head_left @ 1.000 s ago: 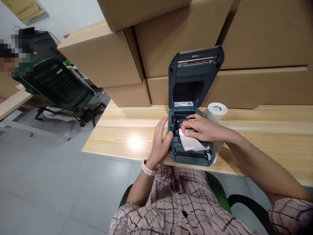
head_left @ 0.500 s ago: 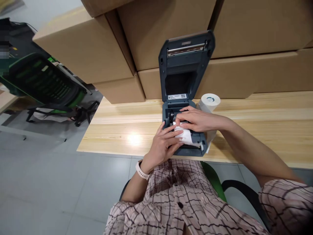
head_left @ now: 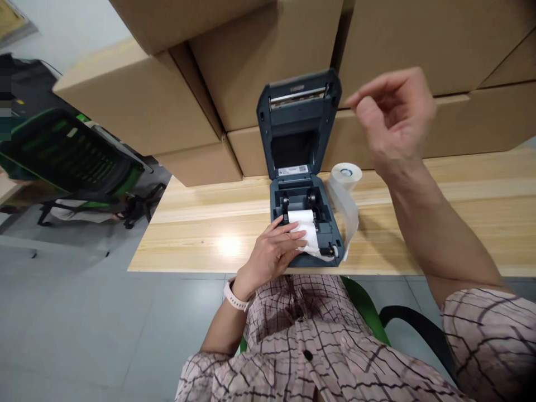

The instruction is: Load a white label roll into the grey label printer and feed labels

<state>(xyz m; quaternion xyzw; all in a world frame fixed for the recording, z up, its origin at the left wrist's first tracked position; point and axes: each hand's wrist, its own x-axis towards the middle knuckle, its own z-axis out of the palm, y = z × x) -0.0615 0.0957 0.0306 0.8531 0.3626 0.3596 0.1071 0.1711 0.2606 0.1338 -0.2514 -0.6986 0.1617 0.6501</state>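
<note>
- Brown cartons (head_left: pixel 268 72) stacked behind the printer (head_left: pixel 298 182); green-and-black office chair (head_left: pixel 71 151) well to its left, over grey floor tiles (head_left: pixel 92 318).
- Pale wooden tabletop (head_left: pixel 196 234) under the printer, spreading out to both sides of it, with its near edge just in front.
- Lid (head_left: pixel 299 120) swung up at the back of the printer, well clear of the base.
- Inside the printer, toward the front: small white roll (head_left: pixel 300 216), with two dark round holders (head_left: pixel 311 199) behind it.
- From that roll, white paper strip (head_left: pixel 310 237) drawn out toward the printer's front edge, reaching the dark front roller (head_left: pixel 325 252); exact path under the fingers hidden.
- Left hand (head_left: pixel 272 251) at the printer's front left: fingers long and nearly straight, resting across the paper strip, not closed around anything.
- Right hand (head_left: pixel 402 117) in the air to the right of the printer's lid: fingers loosely curled, thumb apart from forefinger, nothing visible in the grasp, slightly blurred.
- Just right of the printer: larger white roll (head_left: pixel 345 174) on end, its loose tail (head_left: pixel 349 218) trailing forward beside the base; impossible to say whether joined to the paper inside.
- Done, judging by the printer: lid up, paper in the bay and pulled forward. Not done: lid not down over it, strip not quite flat.
</note>
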